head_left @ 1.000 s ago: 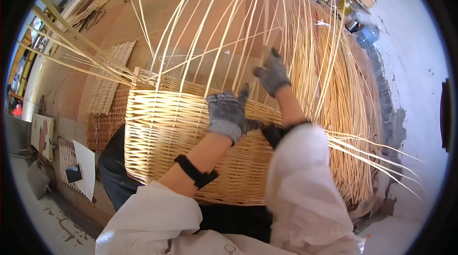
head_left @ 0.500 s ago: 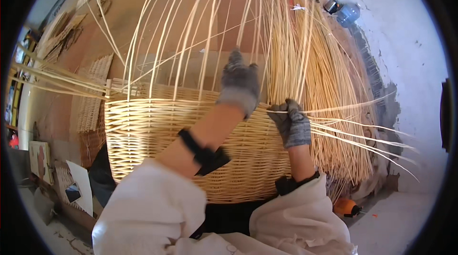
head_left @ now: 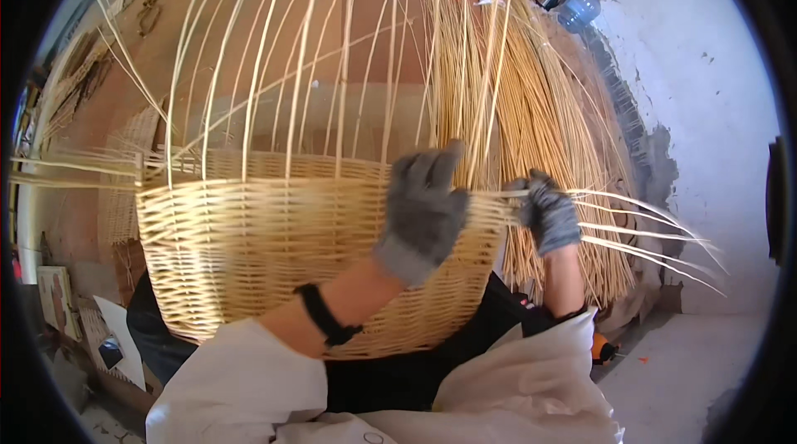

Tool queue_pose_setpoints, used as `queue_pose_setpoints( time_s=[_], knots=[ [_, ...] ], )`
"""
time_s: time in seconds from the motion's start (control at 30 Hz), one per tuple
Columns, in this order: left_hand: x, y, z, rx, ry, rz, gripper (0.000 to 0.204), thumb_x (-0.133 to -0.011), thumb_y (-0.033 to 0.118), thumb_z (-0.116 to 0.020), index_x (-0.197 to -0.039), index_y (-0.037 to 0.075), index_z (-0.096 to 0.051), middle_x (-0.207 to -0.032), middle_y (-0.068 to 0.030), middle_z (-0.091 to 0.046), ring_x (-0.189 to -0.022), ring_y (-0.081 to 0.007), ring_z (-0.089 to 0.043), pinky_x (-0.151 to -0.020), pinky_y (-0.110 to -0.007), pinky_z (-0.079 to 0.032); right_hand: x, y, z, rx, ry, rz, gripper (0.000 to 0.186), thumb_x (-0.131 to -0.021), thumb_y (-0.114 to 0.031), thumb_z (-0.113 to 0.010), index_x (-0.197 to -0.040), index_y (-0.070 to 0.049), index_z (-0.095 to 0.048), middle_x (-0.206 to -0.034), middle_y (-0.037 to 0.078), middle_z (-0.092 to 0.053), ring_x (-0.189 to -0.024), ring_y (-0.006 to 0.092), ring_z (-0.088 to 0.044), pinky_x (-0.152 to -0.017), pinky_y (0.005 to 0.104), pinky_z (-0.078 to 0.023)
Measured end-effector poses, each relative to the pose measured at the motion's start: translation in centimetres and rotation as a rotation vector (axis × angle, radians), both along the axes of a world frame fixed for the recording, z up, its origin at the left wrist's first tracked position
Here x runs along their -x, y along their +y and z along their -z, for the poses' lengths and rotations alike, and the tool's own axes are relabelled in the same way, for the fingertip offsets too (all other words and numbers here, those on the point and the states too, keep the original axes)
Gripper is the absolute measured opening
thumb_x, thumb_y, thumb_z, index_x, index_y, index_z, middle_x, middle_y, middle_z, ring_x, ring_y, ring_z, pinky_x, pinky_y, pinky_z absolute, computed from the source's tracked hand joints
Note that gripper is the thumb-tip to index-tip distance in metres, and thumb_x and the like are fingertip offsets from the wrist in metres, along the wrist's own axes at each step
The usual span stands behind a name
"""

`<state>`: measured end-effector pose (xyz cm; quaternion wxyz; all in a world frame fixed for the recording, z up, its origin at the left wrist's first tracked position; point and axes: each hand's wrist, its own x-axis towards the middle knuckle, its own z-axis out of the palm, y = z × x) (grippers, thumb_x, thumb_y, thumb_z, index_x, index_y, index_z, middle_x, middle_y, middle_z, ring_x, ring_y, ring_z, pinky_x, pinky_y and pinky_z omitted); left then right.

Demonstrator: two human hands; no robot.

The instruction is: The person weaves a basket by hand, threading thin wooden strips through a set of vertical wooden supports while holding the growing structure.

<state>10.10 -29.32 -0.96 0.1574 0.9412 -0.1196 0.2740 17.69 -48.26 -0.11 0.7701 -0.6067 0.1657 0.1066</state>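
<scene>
A woven wicker basket (head_left: 203, 261) with tall upright rods lies across my lap. My gloved left hand (head_left: 422, 211) is at the front rim, right of middle, with fingers raised, slightly bent and somewhat blurred; I see nothing held in it. At the basket's right corner my gloved right hand (head_left: 544, 210) is closed on a pale willow strand (head_left: 513, 193). Loose strand ends (head_left: 631, 232) stick out to the right beyond it.
A large bundle of willow rods (head_left: 527, 95) lies behind on the right, by a wall (head_left: 706, 112). A blue water jug (head_left: 579, 10) is beyond. Woven panels (head_left: 124, 203) and a white board (head_left: 124, 336) are at the left.
The basket appears shifted left in view. My right hand moved down from above the rim to the right corner and closed on a strand. My left hand rose, then lowered onto the rim.
</scene>
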Motion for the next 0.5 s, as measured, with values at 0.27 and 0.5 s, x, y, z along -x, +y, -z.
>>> queue_pose_setpoints(
  time_s=[0.27,0.5],
  knots=[
    [-3.0,-5.2,0.7,-0.008,0.719,-0.043,0.064,-0.066,0.056,-0.058,-0.117,0.018,-0.048,-0.104,-0.0096,-0.054,-0.104,-0.0246,-0.048,-0.1,-0.053,-0.009,-8.1,-4.3,2.6,1.65,0.216,-0.353,0.058,-0.069,-0.035,-0.067,-0.108,0.004,-0.046,-0.105,0.02,-0.056,-0.099,0.0331,-0.053,-0.084,0.0363,-0.042],
    [-2.0,-5.8,3.7,0.469,0.274,0.088,0.047,-0.064,0.03,-0.064,-0.109,0.016,-0.056,-0.116,-0.018,-0.045,-0.111,-0.0345,-0.04,-0.096,-0.043,-0.027,-6.2,-7.5,2.9,1.599,-0.569,0.028,0.033,-0.073,-0.02,-0.064,-0.101,-0.003,-0.056,-0.106,0.017,-0.055,-0.095,0.0317,-0.053,-0.082,0.0387,-0.043]
  ],
)
